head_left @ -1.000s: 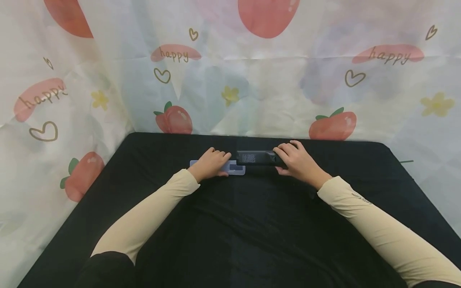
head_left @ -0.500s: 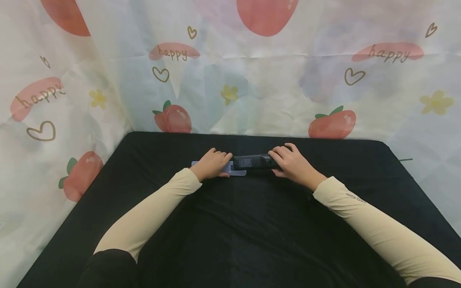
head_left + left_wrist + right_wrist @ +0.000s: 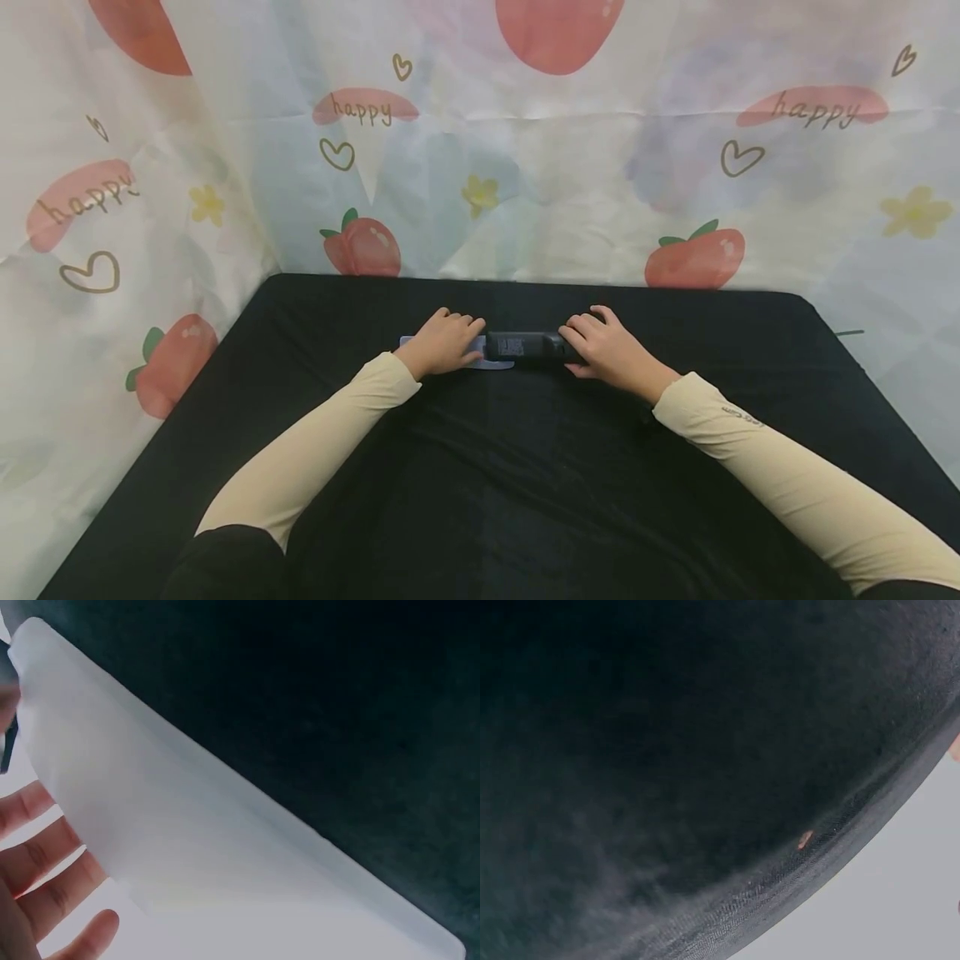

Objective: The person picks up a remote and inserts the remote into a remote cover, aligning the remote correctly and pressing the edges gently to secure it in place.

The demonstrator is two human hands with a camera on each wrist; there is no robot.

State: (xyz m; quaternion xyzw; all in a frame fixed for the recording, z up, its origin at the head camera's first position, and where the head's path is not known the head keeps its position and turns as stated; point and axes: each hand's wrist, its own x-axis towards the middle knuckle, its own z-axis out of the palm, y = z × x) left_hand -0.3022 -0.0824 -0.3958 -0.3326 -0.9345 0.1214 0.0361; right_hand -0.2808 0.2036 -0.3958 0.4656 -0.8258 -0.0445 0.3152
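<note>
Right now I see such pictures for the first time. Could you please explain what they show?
There is no machine: a person works barehanded. The wide picture comes from a camera on the head; the others, from cameras on each wrist. The left hand grips a pale, translucent, rectangular plastic tray, seen large in the left wrist picture. The right hand holds one end of a long, black, rigid object with pale printing; its other end is at the tray. Below is a black tablecloth; whether the things rest on it, I cannot tell. The right wrist picture shows mostly a dark surface I cannot identify.
</note>
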